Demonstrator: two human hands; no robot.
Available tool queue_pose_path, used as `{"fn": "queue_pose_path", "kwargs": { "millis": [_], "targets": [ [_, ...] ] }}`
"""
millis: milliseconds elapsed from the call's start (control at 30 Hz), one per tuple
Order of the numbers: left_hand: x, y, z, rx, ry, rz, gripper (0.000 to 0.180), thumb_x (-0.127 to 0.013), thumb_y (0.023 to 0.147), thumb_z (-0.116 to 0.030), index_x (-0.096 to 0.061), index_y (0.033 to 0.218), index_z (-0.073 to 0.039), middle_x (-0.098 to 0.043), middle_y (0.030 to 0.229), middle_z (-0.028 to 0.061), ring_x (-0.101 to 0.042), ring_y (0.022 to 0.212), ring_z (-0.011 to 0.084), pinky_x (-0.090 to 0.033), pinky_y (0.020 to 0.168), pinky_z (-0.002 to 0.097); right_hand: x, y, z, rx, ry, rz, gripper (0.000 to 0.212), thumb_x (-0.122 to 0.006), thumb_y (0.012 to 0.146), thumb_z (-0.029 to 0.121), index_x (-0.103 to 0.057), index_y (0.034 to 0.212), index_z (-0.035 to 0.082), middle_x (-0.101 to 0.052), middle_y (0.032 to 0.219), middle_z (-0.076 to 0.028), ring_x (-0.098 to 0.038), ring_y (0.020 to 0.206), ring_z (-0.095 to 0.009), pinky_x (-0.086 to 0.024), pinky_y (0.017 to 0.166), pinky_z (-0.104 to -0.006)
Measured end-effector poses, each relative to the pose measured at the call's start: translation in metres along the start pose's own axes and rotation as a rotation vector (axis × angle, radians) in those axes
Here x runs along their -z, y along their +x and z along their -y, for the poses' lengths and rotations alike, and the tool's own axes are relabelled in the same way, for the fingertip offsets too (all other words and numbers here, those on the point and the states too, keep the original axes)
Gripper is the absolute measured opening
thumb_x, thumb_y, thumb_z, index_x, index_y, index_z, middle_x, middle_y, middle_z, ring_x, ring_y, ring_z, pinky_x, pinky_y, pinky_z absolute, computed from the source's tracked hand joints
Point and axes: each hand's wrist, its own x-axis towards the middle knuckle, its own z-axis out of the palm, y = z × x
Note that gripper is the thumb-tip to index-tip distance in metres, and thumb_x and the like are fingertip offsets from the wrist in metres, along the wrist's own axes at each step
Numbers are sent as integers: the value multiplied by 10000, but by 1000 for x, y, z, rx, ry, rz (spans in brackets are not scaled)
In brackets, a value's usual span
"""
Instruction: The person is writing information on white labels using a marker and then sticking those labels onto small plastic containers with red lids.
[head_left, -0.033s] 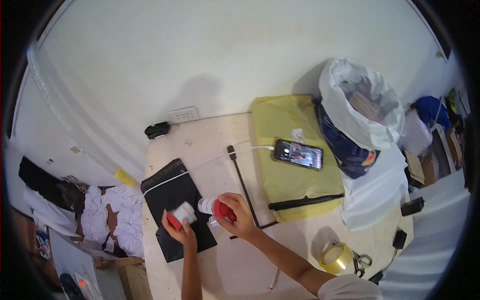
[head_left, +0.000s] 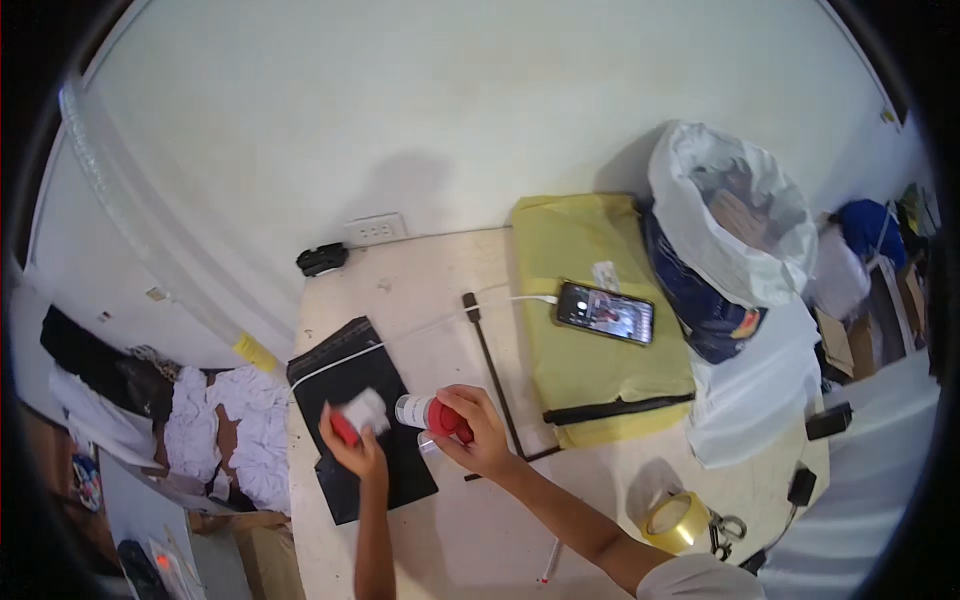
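My left hand is closed around a small white and red object, blurred, above the black plastic mailer bag. My right hand grips a small bottle by its red end; its pale, labelled body points left toward the other object. The two objects are close together but apart. A small clear piece shows just under my right fingers; whether it belongs to the bottle I cannot tell. Both hands are raised over the pale table.
A yellow package bears a phone with a white cable. Behind it stands a white-lined bag. A black L-shaped strip lies mid-table. Tape, scissors and a pen are near the front; a black object sits back left.
The whole view has shifted slightly. My left hand and its white and red object have moved a little left relative to the mailer bag; my right hand keeps its grip on the bottle.
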Motion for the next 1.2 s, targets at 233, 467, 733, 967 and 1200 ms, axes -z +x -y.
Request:
{"fn": "queue_pose_path", "kwargs": {
  "millis": [233, 467, 733, 967, 1200],
  "targets": [
    [-101, 167, 24, -537, 386, 404, 617, -789, 735, -201, -520, 1266, -38, -589, 1093, 162, -573, 1013, 350, -468, 890, 397, -18, -29, -2, 106, 43, 41, 518, -835, 711, 127, -602, 1169, 66, -600, 1123, -158, -655, 910, -299, -568, 721, -334],
    [-188, 204, 73, -778, 464, 626, 561, -754, 763, -352, -554, 1221, -96, -607, 1071, 97, -595, 979, 287, -479, 842, 385, -16, -26, 1, 2, 60, 83, 548, -847, 706, 169, -597, 1184, 72, -607, 1108, -156, -665, 888, -291, -574, 715, -338],
    [-215, 232, 90, -758, 534, 771, 540, -668, 823, -433, -538, 1221, -91, -602, 1125, 100, -578, 1035, 276, -469, 874, 403, -17, -42, -6, -50, 157, 206, 573, -817, 727, 132, -577, 1246, 96, -594, 1173, -155, -661, 937, -297, -571, 733, -325],
    [-209, 241, 91, -772, 602, 823, 582, -648, 827, -445, -502, 1281, -112, -557, 1247, 99, -511, 1157, 290, -376, 993, 436, -18, -36, -4, -53, 164, 166, 572, -844, 695, 139, -596, 1209, 87, -621, 1116, -152, -668, 899, -286, -578, 697, -326],
    [-223, 202, 90, -887, 689, 528, 624, -658, 778, -392, -489, 1331, -156, -484, 1315, 30, -421, 1251, 230, -312, 1033, 461, -9, -33, -9, -55, 72, 178, 584, -883, 657, 176, -601, 1155, 61, -605, 1067, -136, -636, 917, -257, -566, 709, -322]
  ]
}}
